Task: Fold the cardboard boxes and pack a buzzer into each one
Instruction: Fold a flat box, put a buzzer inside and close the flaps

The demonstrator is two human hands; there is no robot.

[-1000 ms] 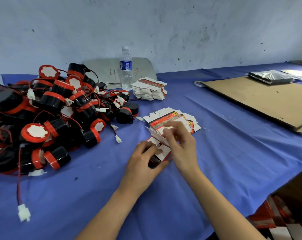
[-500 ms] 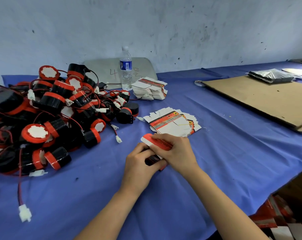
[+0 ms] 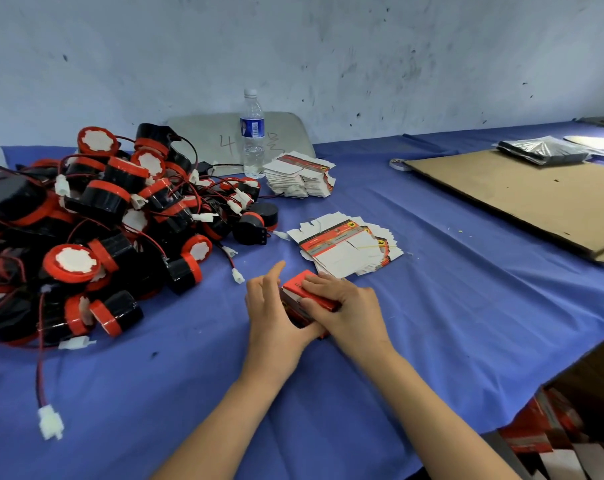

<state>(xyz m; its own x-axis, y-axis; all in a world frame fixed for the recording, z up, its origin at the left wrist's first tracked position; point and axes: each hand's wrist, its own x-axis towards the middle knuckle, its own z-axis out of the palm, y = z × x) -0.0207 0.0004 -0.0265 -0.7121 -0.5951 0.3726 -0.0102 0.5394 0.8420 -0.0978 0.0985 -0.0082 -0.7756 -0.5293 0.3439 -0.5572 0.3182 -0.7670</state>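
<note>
A small red cardboard box [image 3: 297, 283] lies on the blue cloth at the centre, its lid flap folded down. My left hand [image 3: 271, 308] holds its left side, index finger straight along it and thumb wrapped round the near end. My right hand [image 3: 347, 306] grips it from the right, fingers curled over the red top. A big heap of black-and-red buzzers [image 3: 86, 220] with red wires and white plugs lies to the left. Flat printed box blanks [image 3: 345, 249] are fanned out just beyond my hands. A second stack of blanks [image 3: 300, 178] sits farther back.
A water bottle [image 3: 252, 133] stands at the back before a grey board [image 3: 203, 136]. A large brown cardboard sheet [image 3: 522, 199] covers the right side, silver bags [image 3: 542, 151] on its far end. A carton [image 3: 553, 431] with red boxes sits below the table's right edge.
The box's white flap stood open a second ago. My right hand folded it down, and now its fingers lie over the closed red top while my left hand keeps hold of the side.
</note>
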